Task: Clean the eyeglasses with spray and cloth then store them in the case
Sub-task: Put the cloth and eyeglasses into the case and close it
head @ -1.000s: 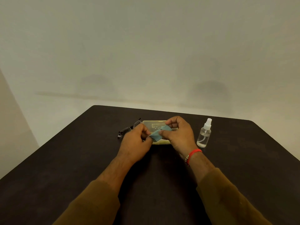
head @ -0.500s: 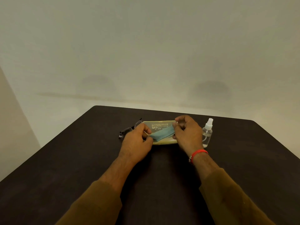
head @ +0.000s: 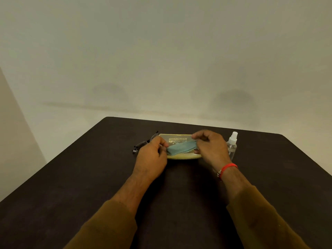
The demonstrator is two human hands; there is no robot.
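Eyeglasses half-hidden — left hand in front

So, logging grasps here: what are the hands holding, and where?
The blue cloth, stretched between both: left hand pinches its left end, right hand its right end.

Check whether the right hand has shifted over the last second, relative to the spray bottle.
Yes. The right hand has moved rightward toward the spray bottle, now overlapping its lower part in view, stretching the blue cloth wider.

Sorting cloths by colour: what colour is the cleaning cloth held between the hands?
Light blue-teal, plain; the cleaning cloth shows in the head view.
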